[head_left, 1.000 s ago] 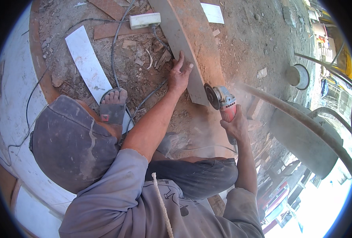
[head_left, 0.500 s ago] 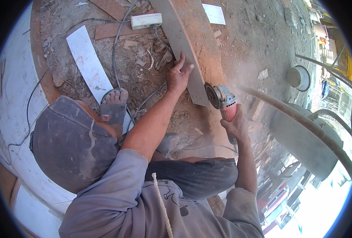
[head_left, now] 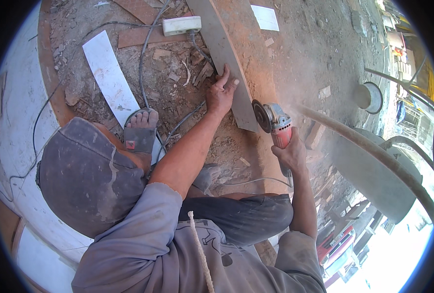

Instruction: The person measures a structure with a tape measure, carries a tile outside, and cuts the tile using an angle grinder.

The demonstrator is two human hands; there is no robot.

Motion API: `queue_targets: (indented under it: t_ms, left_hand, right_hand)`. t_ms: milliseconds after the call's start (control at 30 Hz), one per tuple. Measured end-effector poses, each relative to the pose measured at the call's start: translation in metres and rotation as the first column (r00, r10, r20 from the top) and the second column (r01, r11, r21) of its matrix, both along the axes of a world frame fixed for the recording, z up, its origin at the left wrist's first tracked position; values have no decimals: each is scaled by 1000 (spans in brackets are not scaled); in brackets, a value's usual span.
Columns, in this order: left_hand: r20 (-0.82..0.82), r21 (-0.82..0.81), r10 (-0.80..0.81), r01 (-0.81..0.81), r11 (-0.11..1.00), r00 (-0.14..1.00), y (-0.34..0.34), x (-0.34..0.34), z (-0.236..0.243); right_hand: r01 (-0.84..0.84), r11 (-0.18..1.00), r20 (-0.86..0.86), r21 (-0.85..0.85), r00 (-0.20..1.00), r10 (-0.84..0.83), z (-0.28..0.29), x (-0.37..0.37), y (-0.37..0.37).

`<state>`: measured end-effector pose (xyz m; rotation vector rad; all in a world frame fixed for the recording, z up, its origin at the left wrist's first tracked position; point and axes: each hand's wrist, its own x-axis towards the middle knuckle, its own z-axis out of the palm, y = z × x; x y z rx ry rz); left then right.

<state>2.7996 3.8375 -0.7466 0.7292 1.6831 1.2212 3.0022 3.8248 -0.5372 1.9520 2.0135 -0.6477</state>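
My right hand (head_left: 291, 156) is closed round the red body of an angle grinder (head_left: 280, 128). Its disc (head_left: 261, 115) is at the right edge of a long grey board (head_left: 241, 108), near the board's lower end, with pale dust in the air beside it. My left hand (head_left: 221, 97) holds that board, thumb and fingers on its surface higher up than the disc. The board lies on a dusty orange-brown strip (head_left: 256, 49). My sandalled foot (head_left: 141, 132) rests at the end of a white strip (head_left: 107, 73) to the left of my left arm.
A power strip (head_left: 180, 25) with grey cables sits among broken pieces. White panels (head_left: 19, 97) lie at far left, a white offcut (head_left: 264, 17) at top. At right are a curved pipe (head_left: 368, 146), a round metal container (head_left: 366, 97), a large grey rounded object (head_left: 383, 190) and piled materials.
The grinder and the board have shifted very slightly, the grinder upward, both hands keeping their hold. Little else differs.
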Motion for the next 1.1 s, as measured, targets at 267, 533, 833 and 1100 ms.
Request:
queue_targets:
  t_ms: [267,533,833,1100]
  left_hand:
    - [30,29,13,-14,999,999,0,1,-3]
    - [37,1,17,-17,1000,999,1,2,-5]
    - [79,13,21,-22,1000,997,1,-2,5]
    - [59,-8,24,-24,1000,998,0,-3,2]
  right_hand:
    - [-9,1000,-11,-3,1000,9,0,-2,3]
    - [19,1000,-5,-25,1000,-19,0,-5,5]
    - [-4,1000,-35,21,999,5,-2,-7,6]
    - [10,1000,9,-3,1000,-10,-2,-12,9]
